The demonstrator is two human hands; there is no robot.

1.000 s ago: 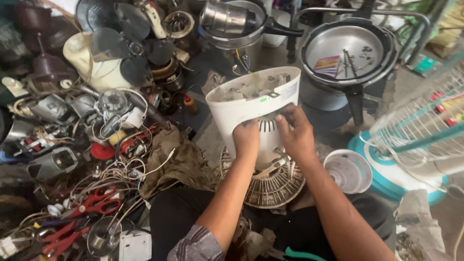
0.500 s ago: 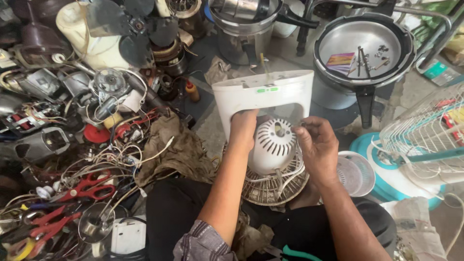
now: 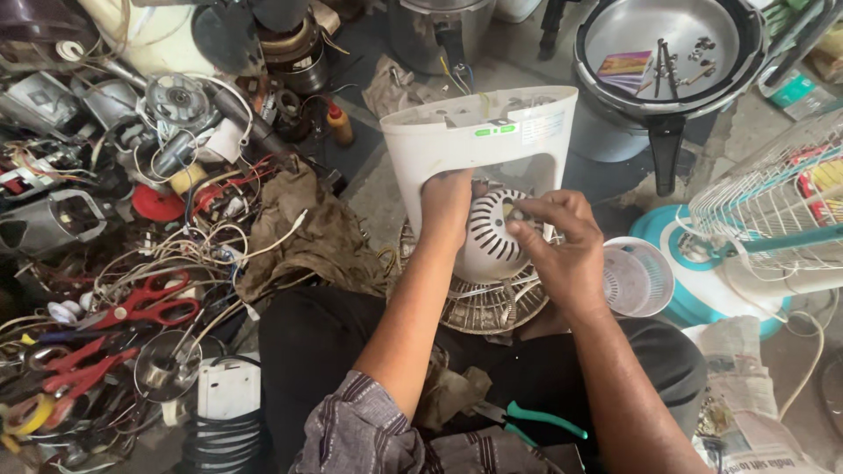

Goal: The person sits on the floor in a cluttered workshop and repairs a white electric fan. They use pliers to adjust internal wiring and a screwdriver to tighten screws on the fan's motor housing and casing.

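head view: left hand (image 3: 448, 204) grips white fan housing (image 3: 479, 145) over lap; right hand (image 3: 558, 250) pinches slotted motor cover (image 3: 488, 235). if the pinch slips, the cover could drop onto grille (image 3: 479, 307).

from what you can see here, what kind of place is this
Probably a small appliance repair workshop on the floor. The left hand and right hand work on a white fan body; beside them lie loose motors and wires, red scissors and green-handled pliers.
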